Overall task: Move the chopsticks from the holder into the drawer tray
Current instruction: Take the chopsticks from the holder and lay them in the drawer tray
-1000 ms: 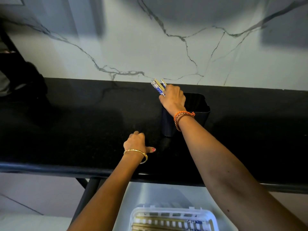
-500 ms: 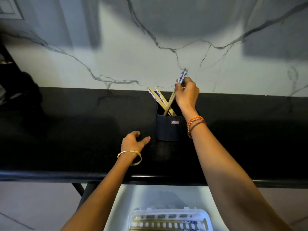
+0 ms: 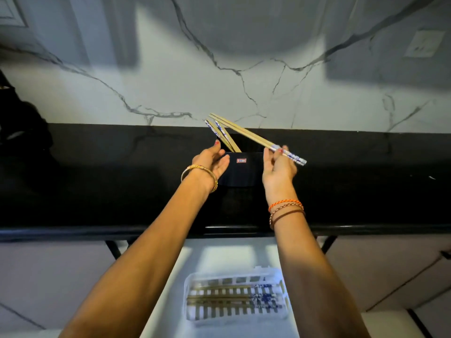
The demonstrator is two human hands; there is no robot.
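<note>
Your right hand (image 3: 278,167) pinches two wooden blue-patterned chopsticks (image 3: 246,133) lifted above the dark rectangular plastic holder (image 3: 240,172); your left hand (image 3: 211,161), fingers relaxed, seems to touch its side. More lie in the white slatted drawer tray (image 3: 234,276).

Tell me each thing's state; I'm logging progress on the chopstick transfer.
Holder: upright on counter, two chopsticks still inside.
Chopsticks in holder: leaning left.
Held chopsticks: lifted out, pinched near patterned ends.
Right hand: pinching those chopsticks.
Left hand: open, against holder's side.
Tray: in open drawer, chopsticks lying flat.
</note>
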